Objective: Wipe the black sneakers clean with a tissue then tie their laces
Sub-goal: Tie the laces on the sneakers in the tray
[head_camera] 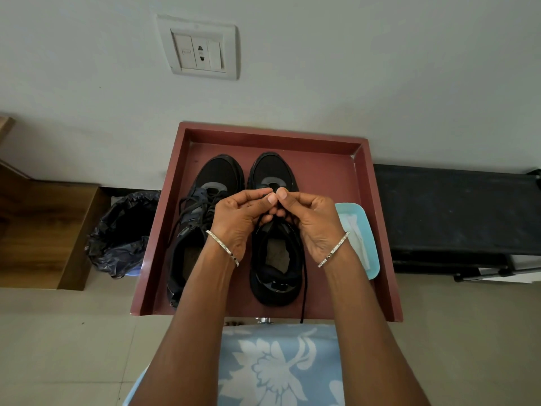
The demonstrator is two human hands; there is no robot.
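Reddish-brown tray [174, 218], raised rim, set against the far wall. Contents: one pair of black sneakers side by side, toes to the far side. Left sneaker [218, 172]: laces loose and untied, spilling over the tongue; heel partly hidden by the left forearm. Right sneaker [272, 168]: both hands at work over its tongue. Left hand [237, 219]: fingers curled, thumb and forefinger pinching the black lace [304, 288]. Right hand [314, 222]: likewise curled and pinching the same lace, thumb tips of the two hands nearly touching. One free end of the lace runs down the right flank of the shoe and hangs over the tray's near edge. Each wrist carries a thin studded bangle. Pale blue dish [373, 247], right side of the tray, holding a white tissue [355, 234]. Left of the tray, on the floor: bin lined with a black bag [123, 230]. Right of the tray: black bench [453, 209]. Far wall: white socket plate [202, 49]. Nearest: blue floral cloth [278, 367].
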